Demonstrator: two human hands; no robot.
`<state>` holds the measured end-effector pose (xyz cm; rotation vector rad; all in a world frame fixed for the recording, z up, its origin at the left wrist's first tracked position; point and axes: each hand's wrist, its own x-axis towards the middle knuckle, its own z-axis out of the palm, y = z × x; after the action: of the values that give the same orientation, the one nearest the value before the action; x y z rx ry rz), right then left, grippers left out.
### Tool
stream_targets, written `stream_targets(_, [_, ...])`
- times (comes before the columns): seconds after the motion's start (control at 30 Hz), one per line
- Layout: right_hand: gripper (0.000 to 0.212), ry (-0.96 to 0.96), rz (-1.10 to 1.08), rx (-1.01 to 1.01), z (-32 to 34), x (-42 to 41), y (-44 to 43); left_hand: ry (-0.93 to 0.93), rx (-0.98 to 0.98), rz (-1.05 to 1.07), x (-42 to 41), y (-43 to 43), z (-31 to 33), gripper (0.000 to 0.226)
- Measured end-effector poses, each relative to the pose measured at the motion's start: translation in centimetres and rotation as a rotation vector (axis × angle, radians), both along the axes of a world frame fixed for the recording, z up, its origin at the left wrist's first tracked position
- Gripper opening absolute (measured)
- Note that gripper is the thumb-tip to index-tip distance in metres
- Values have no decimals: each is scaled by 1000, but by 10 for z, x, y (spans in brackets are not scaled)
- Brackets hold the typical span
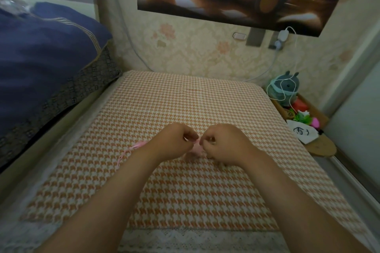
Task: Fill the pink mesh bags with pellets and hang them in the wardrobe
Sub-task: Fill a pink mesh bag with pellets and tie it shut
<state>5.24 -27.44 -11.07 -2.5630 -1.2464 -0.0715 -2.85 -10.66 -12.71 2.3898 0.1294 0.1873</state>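
Hands work close together in the lower middle of the frame. The left hand [174, 141] and the right hand [224, 144] each have their fingers curled in, and thumb and forefinger seem to pinch opposite sides of a small pink mesh bag [196, 149] that shows only as a pale scrap between them. The bag sits low over the orange houndstooth cloth [185, 98], probably so that the flat surface catches anything that spills. Its pink drawstring [136, 145] trails away behind the left wrist, slack on the cloth, which suggests the mouth is being worked rather than pulled tight. Whether the fingers are spreading the opening or closing it cannot be told, nor whether the bag holds anything, since the knuckles hide most of it. No pellets and no wardrobe appear in view. Dark blue bedding [41, 47] fills the upper left of the frame, and a grey plush toy [285, 88] sits at the right edge, well apart from the work.
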Motion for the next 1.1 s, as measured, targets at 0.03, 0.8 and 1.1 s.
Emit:
stream_targets(0.03, [27, 14, -15, 8, 3, -2, -2, -10, 15, 0, -3, -2, 2, 26])
stream_targets(0.8, [21, 339, -108, 102, 5, -30, -27, 124, 335, 2, -37, -22, 10, 11])
stream_targets(1.1, [29, 310, -66, -5, 10, -36, -35, 89, 243, 41, -33, -40, 15, 43])
